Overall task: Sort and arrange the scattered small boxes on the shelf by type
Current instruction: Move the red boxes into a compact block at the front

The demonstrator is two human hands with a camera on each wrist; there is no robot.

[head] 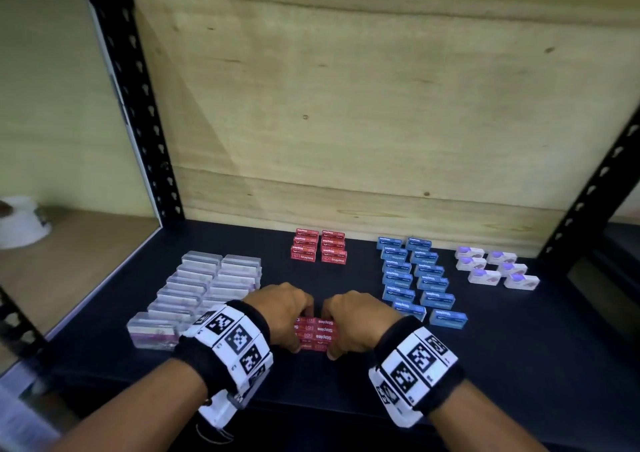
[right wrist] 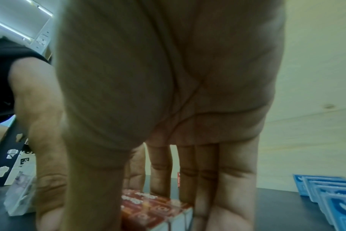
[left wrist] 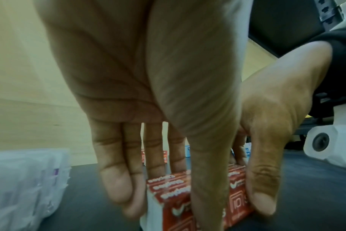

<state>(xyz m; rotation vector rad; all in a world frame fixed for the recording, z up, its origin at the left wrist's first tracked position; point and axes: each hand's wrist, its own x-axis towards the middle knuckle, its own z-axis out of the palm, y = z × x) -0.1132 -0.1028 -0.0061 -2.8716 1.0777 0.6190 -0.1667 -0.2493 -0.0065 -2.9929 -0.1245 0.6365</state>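
Observation:
A block of several red staple boxes (head: 317, 333) sits near the front edge of the black shelf (head: 519, 347). My left hand (head: 284, 313) grips its left side, fingers behind and thumb in front, and my right hand (head: 353, 320) grips its right side the same way. In the left wrist view the red staple boxes (left wrist: 172, 186) lie between my fingers (left wrist: 117, 179) and thumb. The right wrist view shows the red staple boxes (right wrist: 148, 207) under my fingers (right wrist: 223, 195). More red boxes (head: 318, 250) stand in two rows at the back.
Clear plastic boxes (head: 194, 288) form two rows at the left. Blue staple boxes (head: 415, 278) run in two rows at the right, with white-and-purple boxes (head: 495, 268) beyond them. Black perforated uprights (head: 138, 105) frame the shelf against a wooden back panel (head: 346, 105).

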